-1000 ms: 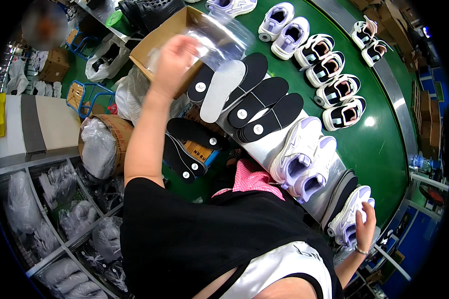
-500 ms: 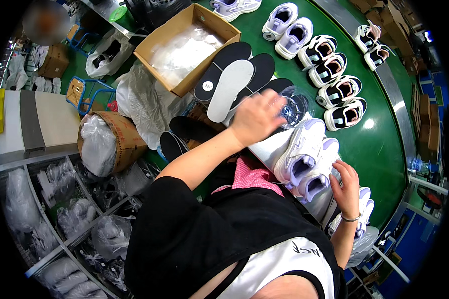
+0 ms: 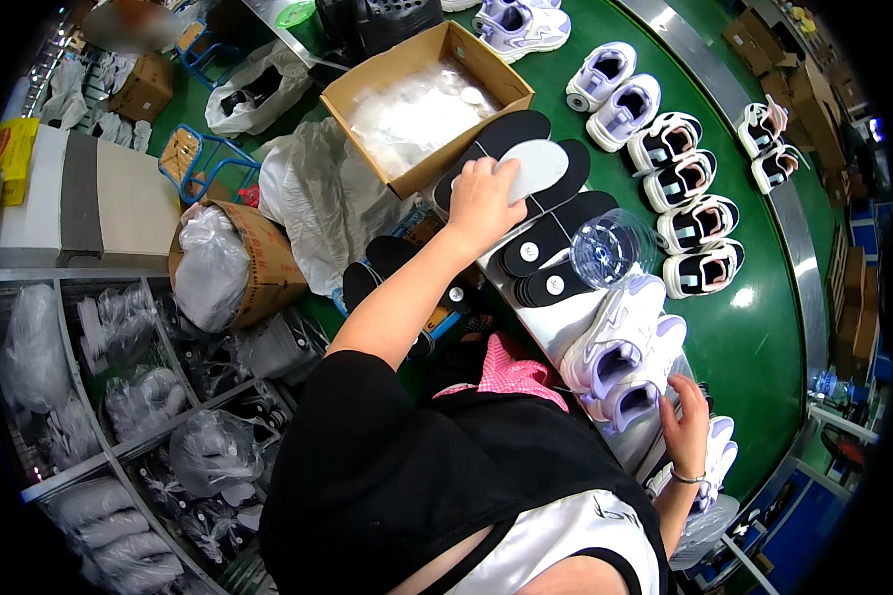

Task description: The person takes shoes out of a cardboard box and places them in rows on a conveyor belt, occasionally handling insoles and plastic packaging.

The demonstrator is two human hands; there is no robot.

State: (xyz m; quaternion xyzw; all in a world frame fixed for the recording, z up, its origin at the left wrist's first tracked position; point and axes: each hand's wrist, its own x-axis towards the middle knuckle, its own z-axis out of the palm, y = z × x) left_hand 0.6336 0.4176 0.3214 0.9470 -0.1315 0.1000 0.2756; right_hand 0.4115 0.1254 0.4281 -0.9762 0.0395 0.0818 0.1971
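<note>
My left hand (image 3: pixel 484 206) grips one end of a light grey insole (image 3: pixel 538 171), whose rounded other end shows past the fingers. Under and around it lie black insoles (image 3: pixel 571 177) in stacks, some with white round stickers. A transparent plastic tub (image 3: pixel 610 248) stands beside these stacks. Nearer to me, a pair of white and lilac sneakers (image 3: pixel 613 347) sits on the metal ledge, openings toward me. My right hand (image 3: pixel 685 428), with a bracelet at its wrist, is beside the heel of the right sneaker, fingers apart and holding nothing; whether they touch the shoe I cannot tell.
A cardboard box (image 3: pixel 506 71) of clear plastic pieces stands beyond the insoles. Several pairs of sneakers (image 3: pixel 702 270) line the green conveyor surface (image 3: pixel 734 337). On the left are a carton (image 3: pixel 268 268) with a plastic bag and a divided rack (image 3: pixel 119 451) of bagged items.
My left hand has moved left from near the plastic tub and closed on the grey insole. The right hand stays by the sneakers. The whole view has shifted slightly.
</note>
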